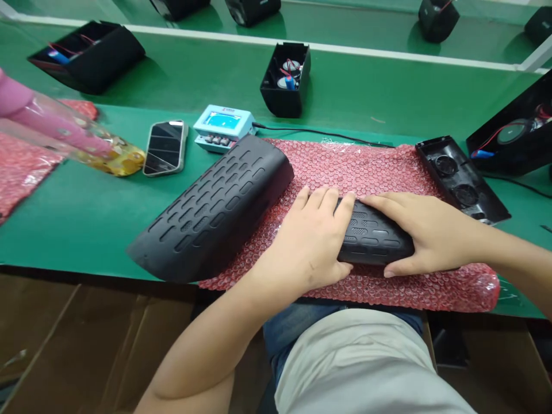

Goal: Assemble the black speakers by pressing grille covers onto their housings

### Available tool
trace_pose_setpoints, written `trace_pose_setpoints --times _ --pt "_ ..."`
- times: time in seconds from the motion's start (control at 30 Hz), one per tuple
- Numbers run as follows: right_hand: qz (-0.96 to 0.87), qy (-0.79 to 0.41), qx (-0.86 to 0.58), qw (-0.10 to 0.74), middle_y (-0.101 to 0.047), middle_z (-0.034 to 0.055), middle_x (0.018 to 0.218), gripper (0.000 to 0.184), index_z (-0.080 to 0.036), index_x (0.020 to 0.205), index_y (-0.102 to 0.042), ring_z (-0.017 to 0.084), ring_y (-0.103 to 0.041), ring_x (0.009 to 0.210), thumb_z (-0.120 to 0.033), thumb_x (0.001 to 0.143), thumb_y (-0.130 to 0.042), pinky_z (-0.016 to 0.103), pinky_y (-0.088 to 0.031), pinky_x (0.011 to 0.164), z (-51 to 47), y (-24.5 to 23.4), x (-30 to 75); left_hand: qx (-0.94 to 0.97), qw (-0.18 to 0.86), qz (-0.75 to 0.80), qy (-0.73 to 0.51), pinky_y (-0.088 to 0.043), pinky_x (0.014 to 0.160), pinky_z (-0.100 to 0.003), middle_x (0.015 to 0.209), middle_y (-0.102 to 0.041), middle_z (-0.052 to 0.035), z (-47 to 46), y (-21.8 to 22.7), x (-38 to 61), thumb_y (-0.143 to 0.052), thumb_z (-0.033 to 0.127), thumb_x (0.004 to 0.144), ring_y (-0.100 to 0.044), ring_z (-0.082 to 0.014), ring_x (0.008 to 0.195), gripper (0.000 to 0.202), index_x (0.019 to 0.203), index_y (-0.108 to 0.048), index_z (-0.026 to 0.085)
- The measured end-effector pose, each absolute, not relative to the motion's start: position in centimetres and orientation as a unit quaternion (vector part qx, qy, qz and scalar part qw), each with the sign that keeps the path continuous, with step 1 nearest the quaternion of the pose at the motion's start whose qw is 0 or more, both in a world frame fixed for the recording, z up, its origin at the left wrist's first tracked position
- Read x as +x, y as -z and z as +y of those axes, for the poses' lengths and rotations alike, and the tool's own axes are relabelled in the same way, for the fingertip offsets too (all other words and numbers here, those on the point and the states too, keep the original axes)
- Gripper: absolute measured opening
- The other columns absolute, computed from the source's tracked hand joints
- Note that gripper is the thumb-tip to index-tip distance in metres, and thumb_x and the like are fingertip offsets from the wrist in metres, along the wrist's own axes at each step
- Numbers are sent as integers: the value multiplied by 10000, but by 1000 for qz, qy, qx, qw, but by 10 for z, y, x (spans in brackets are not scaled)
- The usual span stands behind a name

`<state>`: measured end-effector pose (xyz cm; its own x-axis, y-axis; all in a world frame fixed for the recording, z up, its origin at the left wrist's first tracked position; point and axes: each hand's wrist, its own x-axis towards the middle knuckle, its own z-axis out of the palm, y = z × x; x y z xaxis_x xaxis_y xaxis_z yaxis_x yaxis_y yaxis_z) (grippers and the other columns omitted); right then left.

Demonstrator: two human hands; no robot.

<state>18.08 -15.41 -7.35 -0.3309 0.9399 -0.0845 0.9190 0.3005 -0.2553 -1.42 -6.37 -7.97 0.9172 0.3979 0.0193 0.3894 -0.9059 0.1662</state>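
Both hands grip a black speaker point(373, 233) with rounded slots over its top, lying on pink bubble wrap point(349, 164). My left hand point(317, 238) wraps over its left part, fingers across the far edge and thumb at the near side. At the right end, my right hand point(426, 233) clasps it between the thumb and the fingers. Its underside is hidden. Left of my hands a larger black speaker housing point(215, 210) of the same pattern lies slanted, partly on the wrap. A black panel with two round drivers point(463, 178) rests on the wrap's right edge.
Behind the wrap stand a light blue meter point(224, 127) with a black cable and an open speaker shell point(284, 95) with wires. A phone point(166, 148) and a pink bottle point(64, 129) are at left. More open shells point(90, 60), point(517, 129) sit on both sides.
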Motion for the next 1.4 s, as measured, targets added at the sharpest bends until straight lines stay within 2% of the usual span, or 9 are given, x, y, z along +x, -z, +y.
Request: trace_pose_setpoints --times 0.1,0.33,0.83,0.93,1.03,1.13,1.2,1.27,1.4 --pt "-803 -103 -586 41 -498 194 1238 938 -103 1404 -289 348 -532 1022 -577 678 -645 472 -457 822 -161 74 173 975 46 208 -59 -242 1081 -492 1369 -393 -268 -75 86 -17 -672 327 594 -345 -388 1279 889 1337 -349 -38" --pt "-801 -41 -595 46 -498 209 1221 911 -61 1376 -311 342 -525 1022 -484 652 -668 476 -475 831 -174 79 163 973 1 200 -117 -282 1048 -469 1324 -455 -254 -85 96 -25 -554 315 668 -408 -373 1233 753 1312 -386 -37" --pt "-799 -62 -588 108 -565 239 1142 836 -5 1260 -446 360 -582 937 -366 553 -709 501 -534 744 -169 79 164 978 18 190 -85 -284 1046 -480 1285 -490 -224 -78 95 -24 -537 311 614 -427 -373 1194 779 1307 -385 -10" --pt "-793 -167 -574 115 -565 178 1198 809 -94 1341 -409 323 -588 984 -481 681 -672 463 -531 786 -156 74 181 977 27 192 -86 -286 1044 -479 1286 -491 -218 -77 96 -24 -562 341 616 -431 -371 1186 793 1311 -387 1" --pt "-785 -249 -557 104 -587 77 1209 477 -223 1313 -465 243 -596 1008 -445 891 -445 383 -520 803 -111 71 209 976 32 196 -88 -268 1059 -478 1295 -486 -220 -78 96 -24 -582 363 618 -429 -370 1192 811 1320 -387 5" --pt "-781 -95 -616 -45 -599 118 1153 412 -157 1187 -555 264 -559 1047 -422 881 -486 396 -466 871 -41 75 236 975 32 198 -94 -268 1067 -467 1302 -488 -212 -79 96 -26 -600 395 616 -432 -365 1197 827 1321 -396 15" --pt "-762 -33 -643 -66 -588 196 1112 345 -79 1104 -580 326 -516 1089 -293 835 -565 461 -410 909 8 82 249 976 22 193 -98 -298 1053 -462 1298 -496 -207 -78 98 -28 -604 441 615 -446 -363 1187 837 1311 -410 17" --pt "-756 14 -651 -71 -542 208 1183 355 -81 1133 -560 354 -465 1141 -231 814 -603 507 -369 933 54 89 257 977 -9 178 -120 -347 1018 -447 1263 -527 -204 -76 103 -28 -585 489 640 -479 -355 1157 808 1279 -445 14" --pt "-748 97 -654 -64 -369 165 1381 475 -131 1288 -448 340 -352 1250 -226 848 -600 554 -322 985 123 103 265 935 -160 181 -259 -429 925 -363 1040 -657 -107 -71 123 -21 -590 287 750 -597 -254 987 402 1103 -577 94"
